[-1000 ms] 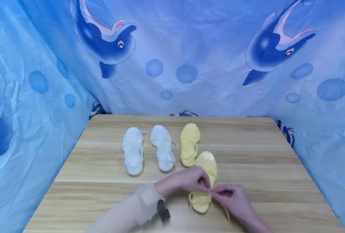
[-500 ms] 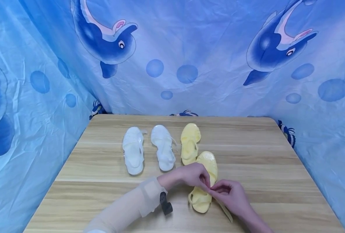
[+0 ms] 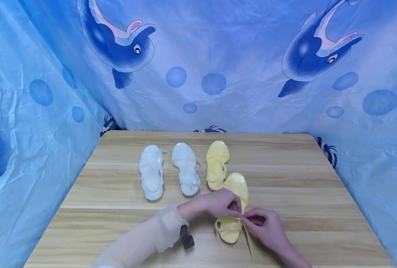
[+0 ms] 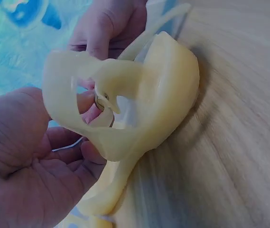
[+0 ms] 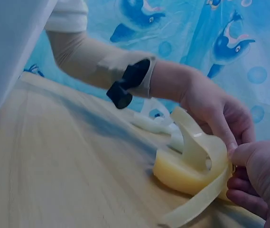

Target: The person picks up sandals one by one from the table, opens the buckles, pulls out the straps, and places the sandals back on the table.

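A yellow jelly sandal (image 3: 230, 234) lies on the table in front of me, toe pointing away, its ankle strap (image 5: 196, 204) hanging loose beside the heel. My left hand (image 3: 222, 203) pinches the sandal's side at a small metal buckle (image 4: 98, 100), thumb against it in the left wrist view. From the right, my right hand (image 3: 265, 225) pinches the strap at the buckle, its fingertips meeting those of the left. Whether the strap passes through the buckle is hidden by the fingers. A second yellow sandal (image 3: 216, 175) lies just behind, close to the first one's toe.
Two white sandals (image 3: 151, 178) (image 3: 187, 175) lie side by side to the left on the wooden table (image 3: 302, 178). A blue dolphin-print curtain (image 3: 198, 56) surrounds the table's back and sides. A black camera mount (image 3: 186, 238) sits on the left wrist.
My right hand has moved slightly up and left to meet the left fingertips. The loose strap end swung out to the right, then back left toward the heel. The other sandals stay put.
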A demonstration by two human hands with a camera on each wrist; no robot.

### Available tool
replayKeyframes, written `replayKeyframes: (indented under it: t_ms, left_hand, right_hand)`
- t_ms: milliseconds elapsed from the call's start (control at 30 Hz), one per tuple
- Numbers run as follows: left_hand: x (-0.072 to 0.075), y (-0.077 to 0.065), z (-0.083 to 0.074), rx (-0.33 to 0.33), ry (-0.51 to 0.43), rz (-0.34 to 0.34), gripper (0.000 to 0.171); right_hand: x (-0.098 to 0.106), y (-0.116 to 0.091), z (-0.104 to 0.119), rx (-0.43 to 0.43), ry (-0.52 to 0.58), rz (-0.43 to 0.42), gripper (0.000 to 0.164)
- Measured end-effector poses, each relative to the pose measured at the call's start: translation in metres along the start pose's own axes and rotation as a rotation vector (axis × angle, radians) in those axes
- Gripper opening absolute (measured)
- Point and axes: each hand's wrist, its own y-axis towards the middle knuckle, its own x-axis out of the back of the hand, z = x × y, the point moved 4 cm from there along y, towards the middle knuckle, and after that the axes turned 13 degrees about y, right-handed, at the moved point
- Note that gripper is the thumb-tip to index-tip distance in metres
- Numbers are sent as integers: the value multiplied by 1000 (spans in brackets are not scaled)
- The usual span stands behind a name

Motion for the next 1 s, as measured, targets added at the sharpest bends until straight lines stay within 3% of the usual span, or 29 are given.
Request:
replayKeyframes:
  t_ms: [167,333,533,833,1000]
  left_hand:
    - [1,0,-10,-98,119,-53,12]
    - [4,-1,-16,-69,179,-93,10]
    - [-1,-4,-10,-31,64,-109,10]
    - [-9,-14,3,88,-90,-156,7]
    - [-9,-8,-4,31,-46,-147,12]
  right_hand:
    - [0,-5,2,113,-40,-17,16]
    - [-1,-9,3,230,-112,-67,22]
    - [-2,-8,5,320,-153,-46,27]
    - [-6,-3,2,312,-127,-5,29]
    - [-4,-3,2,282,-124,-1,31]
